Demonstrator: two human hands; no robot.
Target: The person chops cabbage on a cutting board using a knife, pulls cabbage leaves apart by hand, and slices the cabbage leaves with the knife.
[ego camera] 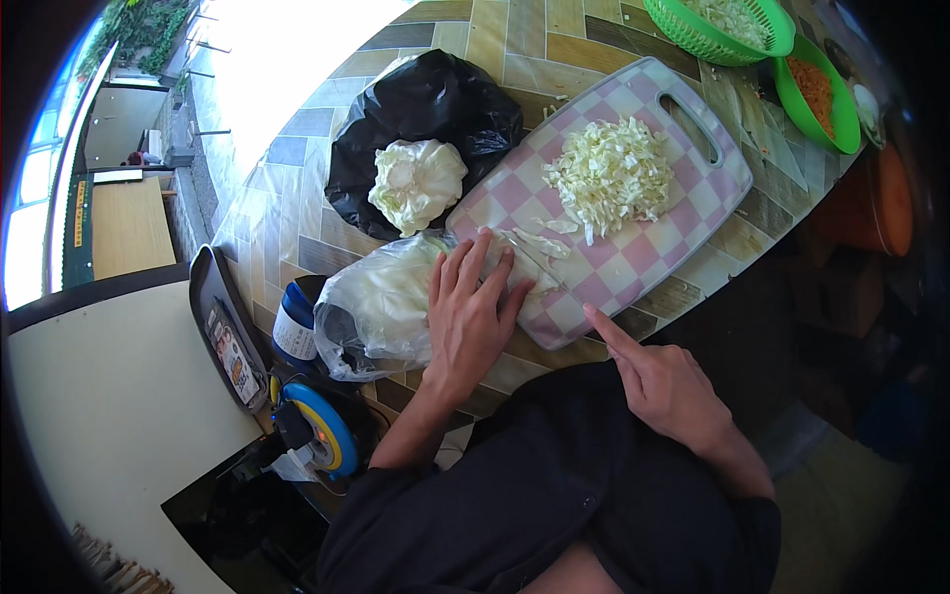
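My right hand grips a knife, its index finger stretched toward the blade; the handle is hidden in the hand. The thin knife blade lies across the near left part of a pink-and-white checkered cutting board. My left hand presses down with spread fingers on cabbage leaves beside the blade. Partly under that hand's fingers, the full extent of the leaves cannot be seen. Farther along the board sits a heap of shredded cabbage.
Left of the board, a cabbage head rests on a black plastic bag. A clear bag of cabbage touches my left hand's side. Green basket and green bowl hold shreds. A cable reel stands lower left.
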